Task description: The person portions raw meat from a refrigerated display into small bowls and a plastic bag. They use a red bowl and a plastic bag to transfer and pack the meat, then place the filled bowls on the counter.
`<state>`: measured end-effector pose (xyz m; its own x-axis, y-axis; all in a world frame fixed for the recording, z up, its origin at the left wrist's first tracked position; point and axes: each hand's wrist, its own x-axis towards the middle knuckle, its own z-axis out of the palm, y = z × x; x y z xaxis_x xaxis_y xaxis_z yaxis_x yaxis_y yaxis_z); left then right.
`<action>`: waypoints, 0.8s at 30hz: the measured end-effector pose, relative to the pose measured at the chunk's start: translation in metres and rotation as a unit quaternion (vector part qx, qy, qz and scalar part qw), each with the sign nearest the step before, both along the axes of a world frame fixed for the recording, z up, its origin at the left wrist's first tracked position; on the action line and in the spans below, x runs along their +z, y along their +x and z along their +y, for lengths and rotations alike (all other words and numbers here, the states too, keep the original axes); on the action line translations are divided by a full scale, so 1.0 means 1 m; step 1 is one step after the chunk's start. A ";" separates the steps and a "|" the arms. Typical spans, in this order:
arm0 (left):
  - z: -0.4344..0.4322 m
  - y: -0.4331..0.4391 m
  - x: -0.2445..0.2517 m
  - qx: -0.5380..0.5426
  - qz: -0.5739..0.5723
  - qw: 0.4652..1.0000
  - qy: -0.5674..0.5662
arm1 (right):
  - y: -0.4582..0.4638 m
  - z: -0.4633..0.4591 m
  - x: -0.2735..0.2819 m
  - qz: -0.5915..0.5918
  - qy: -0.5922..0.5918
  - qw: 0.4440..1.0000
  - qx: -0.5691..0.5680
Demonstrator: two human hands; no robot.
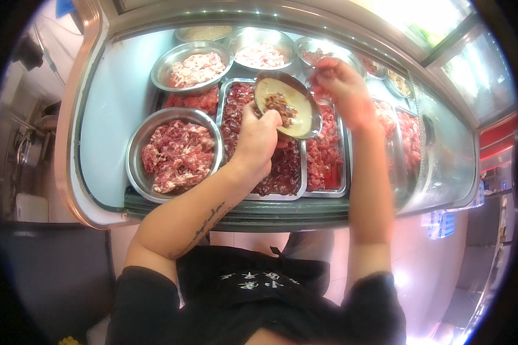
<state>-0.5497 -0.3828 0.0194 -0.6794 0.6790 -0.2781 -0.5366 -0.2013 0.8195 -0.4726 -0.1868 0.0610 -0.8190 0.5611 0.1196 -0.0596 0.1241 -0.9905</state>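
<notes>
My left hand [259, 133] grips the near rim of a bowl [301, 99] with a dark outside and cream inside. The bowl is tilted and holds a small heap of brownish pieces [280, 108], perhaps meat. To its right, my right hand [343, 88] is raised and blurred by motion, its fingers closed around some raw red meat [321, 82]. Beneath the bowl lies a steel tray of dark red sliced meat [280, 172]. Right of that is a narrower tray of lighter red meat [321, 166], partly hidden by the bowl and my right arm.
A round steel basin [131, 157] of raw meat stands at the front left of the refrigerated display case [103, 103]. More steel basins [157, 77] line the back. Further trays of meat [408, 142] sit at right, behind a clear sliding panel [444, 159].
</notes>
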 end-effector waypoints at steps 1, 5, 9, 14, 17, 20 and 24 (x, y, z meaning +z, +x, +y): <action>-0.005 0.002 0.002 -0.021 -0.006 1.000 0.014 | 0.010 -0.024 0.006 0.015 -0.014 1.000 0.008; -0.056 0.026 0.011 -0.090 -0.071 0.993 0.037 | 0.060 -0.100 0.025 0.068 -0.001 0.995 0.075; -0.142 0.050 0.024 -0.160 -0.147 0.976 0.014 | 0.113 -0.147 0.043 0.129 0.063 0.969 0.202; -0.192 0.060 0.034 -0.248 -0.101 0.959 -0.097 | 0.133 -0.176 0.059 0.233 0.088 0.930 0.270; -0.196 0.065 0.035 -0.252 -0.116 0.958 -0.079 | 0.134 -0.182 0.066 0.274 0.098 0.915 0.279; -0.196 0.072 0.034 -0.239 -0.129 0.960 -0.069 | 0.132 -0.185 0.070 0.310 0.104 0.903 0.279; -0.196 0.075 0.034 -0.246 -0.129 0.959 -0.058 | 0.118 -0.199 0.068 0.387 0.100 0.882 0.251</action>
<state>-0.4749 -0.5788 0.0532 -0.1833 0.8541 -0.4867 -0.7305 0.2130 0.6488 -0.3549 -0.3859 0.1289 -0.5882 0.0546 0.8069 -0.8049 0.0578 -0.5906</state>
